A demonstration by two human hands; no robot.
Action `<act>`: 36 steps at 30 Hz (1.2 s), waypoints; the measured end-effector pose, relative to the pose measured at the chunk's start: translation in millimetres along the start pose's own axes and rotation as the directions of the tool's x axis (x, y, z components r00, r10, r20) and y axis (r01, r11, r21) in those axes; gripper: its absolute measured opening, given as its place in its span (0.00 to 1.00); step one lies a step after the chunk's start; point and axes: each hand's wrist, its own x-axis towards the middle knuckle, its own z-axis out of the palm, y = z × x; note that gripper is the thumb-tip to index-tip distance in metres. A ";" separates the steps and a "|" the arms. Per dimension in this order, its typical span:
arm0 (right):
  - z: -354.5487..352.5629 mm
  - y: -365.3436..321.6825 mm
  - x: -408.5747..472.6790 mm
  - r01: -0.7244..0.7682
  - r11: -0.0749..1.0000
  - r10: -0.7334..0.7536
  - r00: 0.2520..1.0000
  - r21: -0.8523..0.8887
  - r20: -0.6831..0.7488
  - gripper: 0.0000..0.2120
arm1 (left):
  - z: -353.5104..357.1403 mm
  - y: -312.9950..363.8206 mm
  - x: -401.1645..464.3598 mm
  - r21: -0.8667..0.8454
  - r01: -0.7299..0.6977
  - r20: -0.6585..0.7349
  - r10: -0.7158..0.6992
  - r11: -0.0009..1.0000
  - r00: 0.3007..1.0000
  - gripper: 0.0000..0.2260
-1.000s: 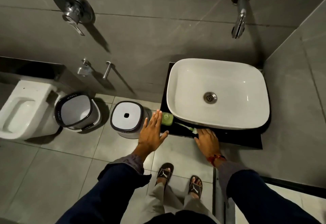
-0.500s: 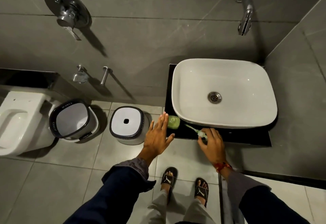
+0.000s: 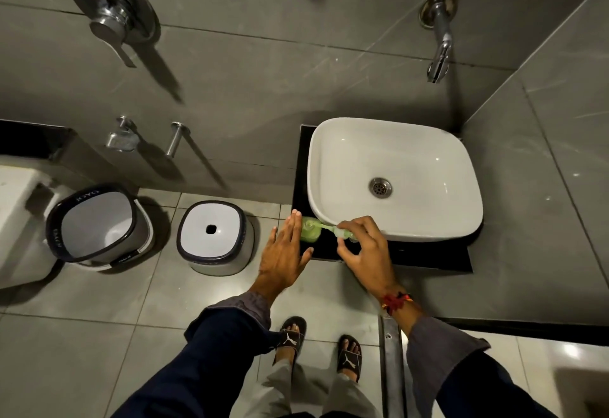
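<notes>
The right hand [image 3: 365,249] pinches a green toothbrush [image 3: 328,226] above the black counter [image 3: 428,256], left of the white basin [image 3: 412,154]. The left hand [image 3: 283,253], fingers straight, is just beside a green bottle [image 3: 310,232].

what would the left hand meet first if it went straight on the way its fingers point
Probably the green bottle on the black counter: the left hand lies flat with its fingertips right beside it, aimed forward. Depth is unclear, so it might slip past the bottle's left side toward the wall.
</notes>
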 end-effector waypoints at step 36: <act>67.2 -38.3 61.4 -0.097 0.799 0.235 0.959 -0.593 0.159 0.28 | 2.2 -2.7 1.0 0.141 -0.045 0.055 0.037 0.989 0.998 0.36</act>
